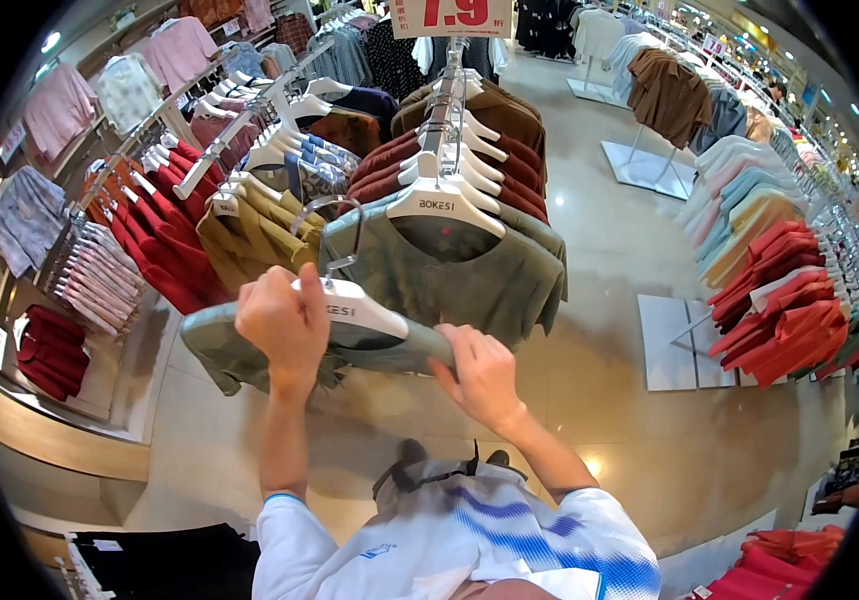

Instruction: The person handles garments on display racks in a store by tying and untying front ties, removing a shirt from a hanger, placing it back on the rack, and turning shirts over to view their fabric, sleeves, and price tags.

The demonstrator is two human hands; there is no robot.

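Observation:
A grey-green garment [225,345] hangs on a white hanger [362,310] held up in front of me, its metal hook upward. My left hand [285,322] is closed round the hanger and garment near the hook. At the garment's other shoulder, my right hand [480,368] grips the cloth with bent fingers. Just beyond, a similar grey-green top [450,270] hangs at the front of the rack [432,165], on a white hanger with dark lettering. Dark red garments [390,165] hang behind it.
Mustard [255,240] and red garments [165,235] hang at the left. A price sign [450,17] stands above the rack. On the right are pastel and coral clothes [785,300] over a white base [665,345]. Black clothing [165,565] lies at the lower left.

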